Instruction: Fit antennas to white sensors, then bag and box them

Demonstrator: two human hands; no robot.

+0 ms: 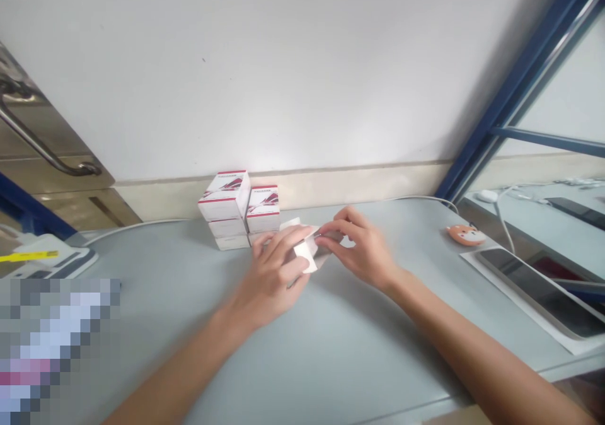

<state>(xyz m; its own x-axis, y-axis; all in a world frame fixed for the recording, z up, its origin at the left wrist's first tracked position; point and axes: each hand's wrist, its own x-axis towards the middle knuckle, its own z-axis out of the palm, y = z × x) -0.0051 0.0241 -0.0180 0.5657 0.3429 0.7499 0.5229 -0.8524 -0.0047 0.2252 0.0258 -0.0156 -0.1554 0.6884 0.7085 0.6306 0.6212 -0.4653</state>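
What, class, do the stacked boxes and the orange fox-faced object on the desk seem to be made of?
The stacked boxes look like white printed paperboard with a slight gloss, judging by their crisp folded edges and red printed bands. The orange fox-faced object looks like smooth moulded plastic or silicone; its soft sheen leaves that open.

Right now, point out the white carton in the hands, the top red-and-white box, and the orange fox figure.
White carton (pixel 305 256): head view, exposed face.
Top red-and-white box (pixel 224 195): head view, top face.
Orange fox figure (pixel 466 234): head view, middle.
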